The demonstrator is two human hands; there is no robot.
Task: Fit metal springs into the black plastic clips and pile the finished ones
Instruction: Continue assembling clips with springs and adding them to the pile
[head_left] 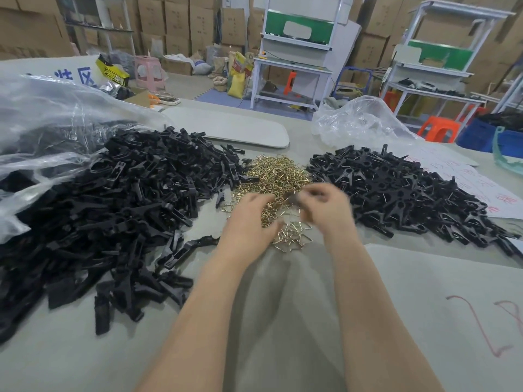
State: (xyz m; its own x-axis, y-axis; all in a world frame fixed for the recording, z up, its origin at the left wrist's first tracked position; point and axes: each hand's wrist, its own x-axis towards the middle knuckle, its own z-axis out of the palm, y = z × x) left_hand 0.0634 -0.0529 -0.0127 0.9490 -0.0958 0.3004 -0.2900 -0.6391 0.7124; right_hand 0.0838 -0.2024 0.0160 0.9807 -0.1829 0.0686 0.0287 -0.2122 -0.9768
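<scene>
A big heap of loose black plastic clip halves (pixel 113 199) covers the table's left side. A smaller pile of assembled black clips with springs (pixel 396 190) lies to the right. Between them sits a mound of gold metal springs (pixel 276 174). My left hand (pixel 249 219) rests on the near part of the springs, its fingers bent down into them. My right hand (pixel 325 206) hovers just right of it, blurred by motion, its fingers curled round a dark clip piece (pixel 295 198).
A clear plastic bag (pixel 42 123) spills the clip halves at far left. Another crumpled bag (pixel 359 120) and a grey board (pixel 226 125) lie at the back. White paper sheets (pixel 481 188) sit at right. Shelving, stools and cartons stand beyond the table.
</scene>
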